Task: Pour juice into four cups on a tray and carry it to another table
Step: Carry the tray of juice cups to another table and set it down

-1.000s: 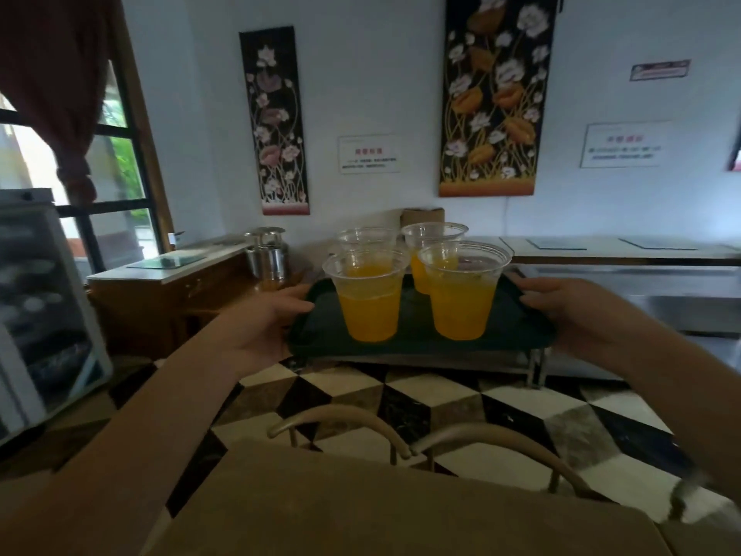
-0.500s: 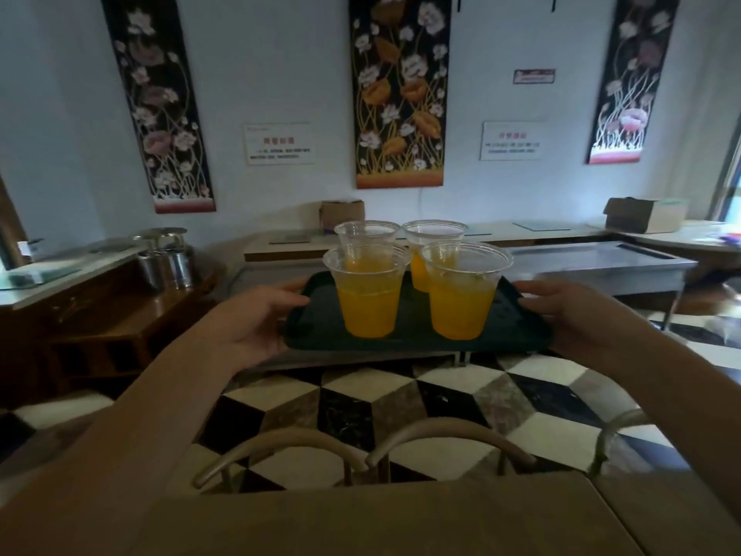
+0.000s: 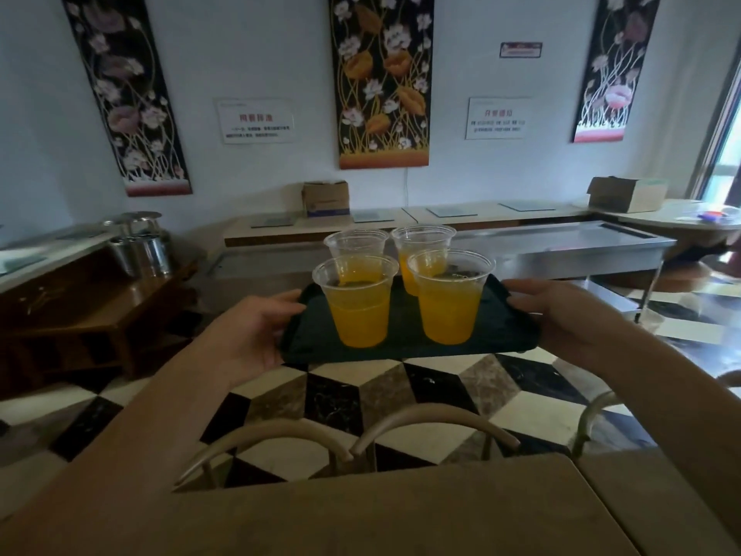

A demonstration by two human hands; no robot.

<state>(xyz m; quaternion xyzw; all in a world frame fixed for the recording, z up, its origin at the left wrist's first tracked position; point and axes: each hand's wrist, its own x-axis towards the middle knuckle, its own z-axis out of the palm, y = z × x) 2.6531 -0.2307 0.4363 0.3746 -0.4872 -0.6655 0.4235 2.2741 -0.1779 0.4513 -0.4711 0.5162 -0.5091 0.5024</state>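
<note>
In the head view, a dark green rectangular plastic tray (image 3: 405,347) bearing four clear plastic cups of orange juice (image 3: 358,300) is held aloft above the chequered floor, its short edges clasped by the left hand (image 3: 252,331) and right hand (image 3: 561,315), arms outstretched.

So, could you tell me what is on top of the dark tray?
Four clear cups of orange juice stand on the tray; the front pair partly hides the back pair.

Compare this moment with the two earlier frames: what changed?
The view swung rightward: the steel canisters slid to the left edge, and a cardboard box came into view at right. Both hands kept gripping the tray, all four cups upright.
</note>
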